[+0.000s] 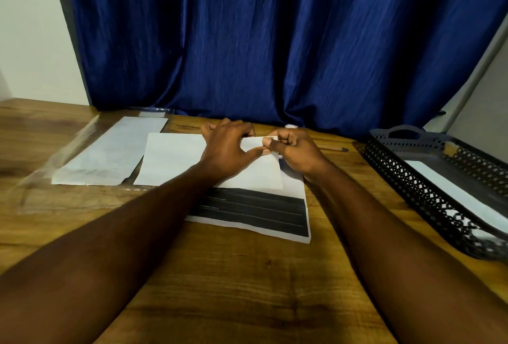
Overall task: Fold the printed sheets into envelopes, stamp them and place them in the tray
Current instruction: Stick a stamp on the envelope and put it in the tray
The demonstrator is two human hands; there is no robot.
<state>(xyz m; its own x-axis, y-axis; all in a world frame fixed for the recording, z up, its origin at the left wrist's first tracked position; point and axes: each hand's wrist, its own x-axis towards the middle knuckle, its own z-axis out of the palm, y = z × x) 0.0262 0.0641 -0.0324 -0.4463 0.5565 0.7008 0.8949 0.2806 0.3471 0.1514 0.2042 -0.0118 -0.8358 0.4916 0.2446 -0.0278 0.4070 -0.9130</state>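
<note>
The person's left hand (pixel 228 148) and right hand (pixel 295 151) met over a white printed sheet with a black lined band (pixel 255 209) lying on the brown wood-grain table (pixel 247 288). The sheet's far part was folded toward the person, so its blank white back covered the upper half while the dark band showed nearer the body. Both hands pinched the folded flap at its far right corner, thumb and forefingers of each closed on the paper edge; the remaining fingers of the right hand were curled in.

As a judgement, this envelope was only at an early fold: no side flaps showed, and no stamp mark could be made out on it. To the left lay a long white paper strip inside a clear plastic sleeve (pixel 110 151), perhaps more stock. In the black lattice-sided plastic tray (pixel 412 178) at the right lay one pale flat piece (pixel 450 192), probably a finished envelope, though it was too indistinct to be sure. A wooden pencil (pixel 332 147) lay beyond the right hand. No stamp could be clearly identified. Most of the folding, the stamping and the placing appeared left for this sheet.
</note>
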